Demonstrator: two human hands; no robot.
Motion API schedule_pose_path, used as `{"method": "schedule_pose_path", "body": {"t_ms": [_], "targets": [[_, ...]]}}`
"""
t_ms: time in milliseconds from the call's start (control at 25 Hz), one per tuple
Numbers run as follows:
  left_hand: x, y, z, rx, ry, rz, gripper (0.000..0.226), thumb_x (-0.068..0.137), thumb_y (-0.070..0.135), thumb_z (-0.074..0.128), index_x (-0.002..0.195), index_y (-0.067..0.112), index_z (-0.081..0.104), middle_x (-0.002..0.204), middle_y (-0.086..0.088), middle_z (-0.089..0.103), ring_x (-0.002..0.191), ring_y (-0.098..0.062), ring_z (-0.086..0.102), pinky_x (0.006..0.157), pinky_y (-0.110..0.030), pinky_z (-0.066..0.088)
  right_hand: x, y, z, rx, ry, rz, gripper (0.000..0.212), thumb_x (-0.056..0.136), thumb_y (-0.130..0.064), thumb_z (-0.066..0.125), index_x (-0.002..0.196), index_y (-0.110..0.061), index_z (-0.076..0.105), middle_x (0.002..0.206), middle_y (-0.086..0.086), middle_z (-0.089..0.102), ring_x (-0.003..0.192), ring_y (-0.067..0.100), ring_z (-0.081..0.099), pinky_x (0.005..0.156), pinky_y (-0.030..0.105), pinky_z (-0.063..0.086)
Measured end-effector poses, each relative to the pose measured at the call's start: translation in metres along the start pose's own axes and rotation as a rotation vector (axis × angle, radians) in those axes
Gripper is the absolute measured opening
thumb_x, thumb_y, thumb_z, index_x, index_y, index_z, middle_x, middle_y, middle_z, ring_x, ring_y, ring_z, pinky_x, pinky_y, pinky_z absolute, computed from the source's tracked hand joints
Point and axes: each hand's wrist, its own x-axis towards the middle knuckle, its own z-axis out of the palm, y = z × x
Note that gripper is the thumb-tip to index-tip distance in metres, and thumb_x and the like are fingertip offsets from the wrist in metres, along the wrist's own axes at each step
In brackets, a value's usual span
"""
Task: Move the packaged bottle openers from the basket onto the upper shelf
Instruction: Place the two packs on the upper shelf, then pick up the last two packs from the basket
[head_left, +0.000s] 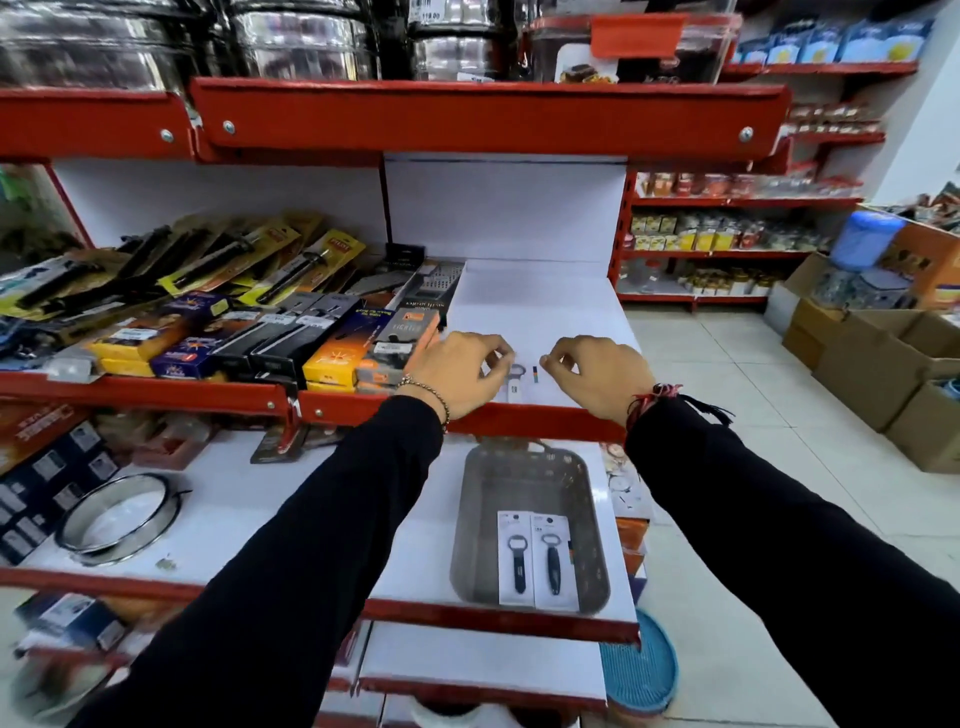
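Both hands, left hand (457, 371) and right hand (597, 374), pinched one packaged bottle opener (515, 383) flat on upper shelf (535, 312); two more lay in basket (587, 499).

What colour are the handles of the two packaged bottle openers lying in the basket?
Black handles on white cards, in the grey perforated basket; head view.

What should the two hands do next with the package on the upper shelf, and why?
Probably let go of the package and bring one hand down to the basket. The left hand and right hand pinch its edges while it already seems to lie on the upper shelf, and two packaged bottle openers remain in the basket.
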Motion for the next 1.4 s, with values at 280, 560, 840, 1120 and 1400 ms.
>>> {"method": "schedule_pose_path", "body": {"t_ms": [280, 560, 840, 1120, 1400], "targets": [[-0.067, 0.025, 0.046, -0.101, -0.190, -0.052, 0.025, 0.092, 0.037, 0.053, 0.109, 0.026, 0.068, 0.093, 0.006, 0.074, 0.084, -0.017, 0.070, 0.073, -0.032, 0.059, -0.086, 0.017, 0.036, -0.092, -0.093, 0.053, 0.033, 0.088, -0.048, 0.044, 0.084, -0.027, 0.069, 0.082, 0.003, 0.072, 0.077, 0.029, 0.067, 0.061, 0.029, 0.040], [-0.082, -0.007, 0.152, -0.014, -0.545, -0.170, 0.031, 0.097, 0.028, 0.047, 0.119, 0.021, 0.067, 0.111, -0.004, 0.073, 0.101, -0.026, 0.069, 0.087, -0.039, 0.059, -0.103, 0.062, 0.155, -0.213, -0.393, 0.116, 0.040, 0.090, -0.040, 0.036, 0.091, -0.020, 0.071, 0.095, 0.010, 0.072, 0.098, 0.032, 0.064, 0.087, 0.040, 0.042], [-0.055, -0.041, 0.244, 0.064, -0.706, -0.208, 0.045, 0.094, 0.010, 0.050, 0.139, 0.007, 0.052, 0.144, -0.014, 0.049, 0.131, -0.034, 0.049, 0.106, -0.039, 0.046, -0.073, 0.091, 0.243, -0.448, -0.526, 0.059, 0.042, 0.085, -0.030, 0.049, 0.123, -0.018, 0.062, 0.130, 0.004, 0.062, 0.130, 0.030, 0.045, 0.115, 0.059, 0.016], [-0.026, -0.052, 0.295, 0.174, -0.790, -0.145, 0.043, 0.086, 0.016, 0.067, 0.126, 0.003, 0.058, 0.139, -0.013, 0.049, 0.132, -0.034, 0.044, 0.108, -0.045, 0.045, -0.038, 0.091, 0.281, -0.425, -0.569, 0.039, 0.030, 0.091, -0.026, 0.051, 0.110, -0.016, 0.071, 0.124, 0.003, 0.064, 0.130, 0.027, 0.045, 0.120, 0.055, -0.002], [-0.015, -0.023, 0.263, 0.100, -0.606, -0.184, 0.037, 0.102, 0.012, 0.039, 0.139, 0.008, 0.046, 0.149, -0.002, 0.041, 0.131, -0.017, 0.040, 0.098, -0.008, 0.037, -0.035, 0.095, 0.276, -0.325, -0.460, 0.113, 0.027, 0.079, -0.017, 0.054, 0.098, -0.017, 0.072, 0.110, 0.001, 0.069, 0.115, 0.027, 0.054, 0.111, 0.053, 0.008]]}}
